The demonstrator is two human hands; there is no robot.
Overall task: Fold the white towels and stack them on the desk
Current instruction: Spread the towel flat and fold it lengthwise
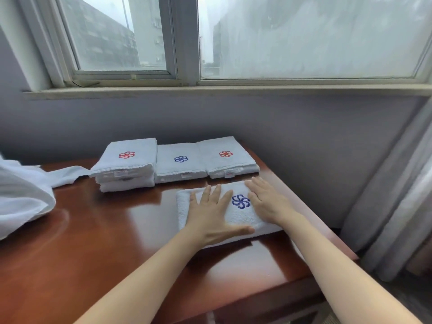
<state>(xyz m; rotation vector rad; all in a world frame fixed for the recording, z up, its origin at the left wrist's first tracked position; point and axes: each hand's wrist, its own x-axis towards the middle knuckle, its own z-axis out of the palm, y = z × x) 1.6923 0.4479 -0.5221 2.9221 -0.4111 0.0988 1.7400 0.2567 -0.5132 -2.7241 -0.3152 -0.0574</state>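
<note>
My left hand [210, 213]: it lies palm down, with the fingers straight and spread and the thumb stretched along the near side. It presses flat and grips nothing.
My right hand [268, 202]: it is also flat and palm down, with the fingers straight and close together. It rests without holding anything.
Towel under my hands [238, 216]: a white towel folded into a rectangle. My left palm is on its middle and my right is on its right end, with the fingertips at the far right corner.
Blue emblem [240, 201]: a pinwheel stitched on the towel's top, showing between my two hands.
Where the towel lies: flat on the desk [93, 230] toward its right side, just in front of the back row and not touching it.
Back row: three folded white piles sit side by side against the wall, touching each other.
Left pile [126, 169]: the tallest of the three, with a red emblem on top.
Middle pile [181, 168]: lower, with a blue emblem.
Right pile [228, 162]: low, with a red emblem.
Loose white cloth [23, 195]: unfolded and heaped at the desk's left edge, with one strip reaching the left pile.
Desk surface: glossy reddish-brown wood.
Window [304, 36]: above the grey wall, with buildings outside.
Curtain [385, 195]: grey, hanging at the right.
</note>
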